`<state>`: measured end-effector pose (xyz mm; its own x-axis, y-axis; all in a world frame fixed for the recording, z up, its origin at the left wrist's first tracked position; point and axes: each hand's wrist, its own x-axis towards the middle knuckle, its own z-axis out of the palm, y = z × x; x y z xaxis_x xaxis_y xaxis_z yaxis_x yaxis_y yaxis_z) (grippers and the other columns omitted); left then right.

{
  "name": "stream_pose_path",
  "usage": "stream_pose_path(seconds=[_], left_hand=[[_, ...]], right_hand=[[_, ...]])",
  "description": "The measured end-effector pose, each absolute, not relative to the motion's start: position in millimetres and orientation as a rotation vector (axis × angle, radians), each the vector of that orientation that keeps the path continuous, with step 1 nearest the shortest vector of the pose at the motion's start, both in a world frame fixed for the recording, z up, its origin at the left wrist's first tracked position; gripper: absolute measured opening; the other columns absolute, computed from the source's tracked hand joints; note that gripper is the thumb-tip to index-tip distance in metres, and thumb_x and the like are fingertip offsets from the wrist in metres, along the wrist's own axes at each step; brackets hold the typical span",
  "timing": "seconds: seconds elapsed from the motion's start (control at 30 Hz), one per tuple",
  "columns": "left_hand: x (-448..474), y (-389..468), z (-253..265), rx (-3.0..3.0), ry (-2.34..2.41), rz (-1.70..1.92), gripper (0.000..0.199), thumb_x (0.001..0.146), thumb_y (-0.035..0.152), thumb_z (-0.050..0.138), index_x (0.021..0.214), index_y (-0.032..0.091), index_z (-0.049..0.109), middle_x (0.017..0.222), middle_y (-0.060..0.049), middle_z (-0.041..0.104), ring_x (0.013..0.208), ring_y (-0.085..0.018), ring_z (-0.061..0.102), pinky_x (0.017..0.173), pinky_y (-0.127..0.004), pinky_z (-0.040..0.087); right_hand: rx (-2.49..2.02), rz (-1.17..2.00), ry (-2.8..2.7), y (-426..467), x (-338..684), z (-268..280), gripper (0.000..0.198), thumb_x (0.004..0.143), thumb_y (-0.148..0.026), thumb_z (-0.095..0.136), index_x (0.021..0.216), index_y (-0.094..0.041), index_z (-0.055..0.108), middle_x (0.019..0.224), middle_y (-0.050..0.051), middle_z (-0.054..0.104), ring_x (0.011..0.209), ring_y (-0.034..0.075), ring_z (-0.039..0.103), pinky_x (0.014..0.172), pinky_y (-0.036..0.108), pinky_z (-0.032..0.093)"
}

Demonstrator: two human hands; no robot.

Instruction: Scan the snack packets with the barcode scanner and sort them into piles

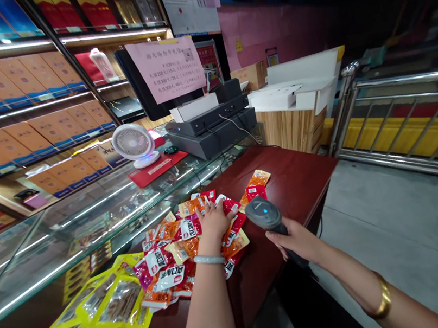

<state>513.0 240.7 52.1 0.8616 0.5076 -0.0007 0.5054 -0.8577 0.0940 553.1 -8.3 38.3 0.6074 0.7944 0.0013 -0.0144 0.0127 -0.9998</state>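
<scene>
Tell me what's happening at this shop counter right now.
A person stands at a dark red counter beside a glass display case. The left hand rests flat on a heap of small red and orange snack packets, fingers spread. The right hand grips a grey barcode scanner, its head over the packets' edge. Yellow pouches lie nearer the camera.

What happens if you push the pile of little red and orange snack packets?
The snack packets look thin and flat, so probably light and floppy. Their shiny wrappers overlap loosely under the left hand, so they would likely slide apart over the smooth red-brown counter rather than roll.
</scene>
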Motion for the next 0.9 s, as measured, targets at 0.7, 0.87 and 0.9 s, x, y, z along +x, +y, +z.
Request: stream_pose_path(seconds=[0.7, 0.87, 0.9], left_hand=[[513, 249, 67, 2.661, 0.859, 0.478, 0.036, 0.087, 0.044, 0.068, 0.114, 0.02, 0.063, 0.106, -0.011, 0.073, 0.106, -0.028, 0.065, 0.105, -0.044, 0.04], [516, 258, 65, 2.298, 0.836, 0.745, 0.027, 0.09, 0.039, 0.063, 0.112, 0.024, 0.062, 0.092, -0.003, 0.073, 0.084, -0.02, 0.067, 0.08, -0.031, 0.047], [517, 260, 63, 2.229, 0.837, 0.765, 0.028, 0.089, 0.04, 0.063, 0.112, 0.024, 0.062, 0.088, -0.002, 0.073, 0.08, -0.019, 0.066, 0.075, -0.029, 0.047]], right_hand=[[-1.453, 0.744, -0.731, -7, 548, 33, 0.045, 0.084, -0.062, 0.071, 0.098, -0.022, 0.056, 0.049, -0.01, 0.049, 0.039, 0.011, 0.047, 0.044, 0.025, 0.042], [-1.463, 0.735, -0.752, -8, 547, 35, 0.047, 0.085, -0.062, 0.07, 0.104, -0.021, 0.056, 0.048, -0.011, 0.05, 0.039, 0.012, 0.047, 0.044, 0.025, 0.042], [-1.465, 0.728, -0.752, -8, 547, 35, 0.047, 0.085, -0.062, 0.069, 0.104, -0.021, 0.056, 0.048, -0.011, 0.05, 0.039, 0.012, 0.048, 0.045, 0.025, 0.043]])
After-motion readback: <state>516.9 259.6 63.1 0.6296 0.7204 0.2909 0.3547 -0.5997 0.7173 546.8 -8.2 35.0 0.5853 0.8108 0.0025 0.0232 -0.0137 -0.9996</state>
